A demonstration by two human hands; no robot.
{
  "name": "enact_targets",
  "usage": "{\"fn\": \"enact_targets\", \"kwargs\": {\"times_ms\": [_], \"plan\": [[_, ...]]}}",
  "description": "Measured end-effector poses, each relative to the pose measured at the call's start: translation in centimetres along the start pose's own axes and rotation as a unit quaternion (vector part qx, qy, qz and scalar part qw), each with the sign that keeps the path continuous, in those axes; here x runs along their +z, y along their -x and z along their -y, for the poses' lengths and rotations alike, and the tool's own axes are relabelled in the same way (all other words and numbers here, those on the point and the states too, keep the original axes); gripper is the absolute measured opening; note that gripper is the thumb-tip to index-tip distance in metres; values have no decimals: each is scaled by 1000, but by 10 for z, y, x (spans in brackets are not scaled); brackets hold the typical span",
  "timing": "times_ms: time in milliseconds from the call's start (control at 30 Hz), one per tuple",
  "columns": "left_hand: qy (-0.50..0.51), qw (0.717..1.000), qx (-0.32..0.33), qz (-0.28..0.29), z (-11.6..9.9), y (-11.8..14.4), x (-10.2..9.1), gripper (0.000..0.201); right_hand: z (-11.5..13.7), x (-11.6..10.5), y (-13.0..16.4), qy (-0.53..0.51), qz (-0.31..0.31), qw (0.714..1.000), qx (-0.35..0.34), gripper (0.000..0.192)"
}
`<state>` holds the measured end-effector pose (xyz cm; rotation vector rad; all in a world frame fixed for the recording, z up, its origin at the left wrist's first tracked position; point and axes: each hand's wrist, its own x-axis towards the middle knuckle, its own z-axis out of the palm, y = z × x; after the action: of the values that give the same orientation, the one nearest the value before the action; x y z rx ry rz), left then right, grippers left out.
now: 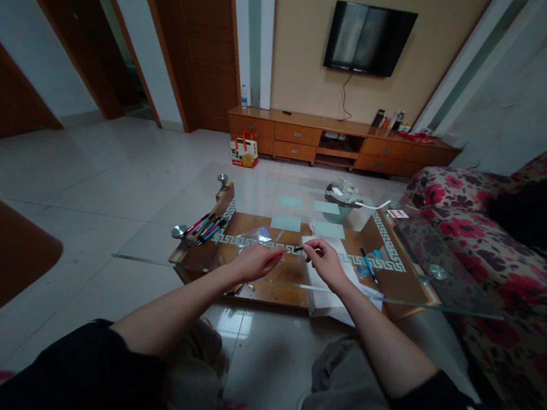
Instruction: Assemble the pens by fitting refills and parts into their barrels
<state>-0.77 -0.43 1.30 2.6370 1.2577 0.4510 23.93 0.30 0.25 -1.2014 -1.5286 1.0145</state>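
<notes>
1. Your left hand [254, 261] and right hand [325, 260] meet over the glass surface [157, 243], near its front edge.
2. Both sets of fingers pinch a thin pen [298, 249], one hand at each end.
3. The pen looks light, stiff and smooth, so I think it can slip. Hold it near the ends, as you do.
4. More pens [204, 227] lie in a bunch to your left, well apart.
5. White paper [330, 293] lies under your right hand.
</notes>
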Motion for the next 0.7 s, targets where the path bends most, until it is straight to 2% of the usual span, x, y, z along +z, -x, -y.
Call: {"fn": "enact_targets", "kwargs": {"times_ms": [133, 533, 700], "plan": [[-2, 1000, -5, 2, 0, 0, 0, 38, 1, -1, 0, -26, -12, 999, 26, 42], [-29, 999, -19, 2, 0, 1, 0, 39, -3, -3, -2, -64, -43, 996, 32, 43], [-35, 999, -21, 3, 0, 0, 0, 37, -7, -8, -7, -69, -108, 991, 28, 45]]}}
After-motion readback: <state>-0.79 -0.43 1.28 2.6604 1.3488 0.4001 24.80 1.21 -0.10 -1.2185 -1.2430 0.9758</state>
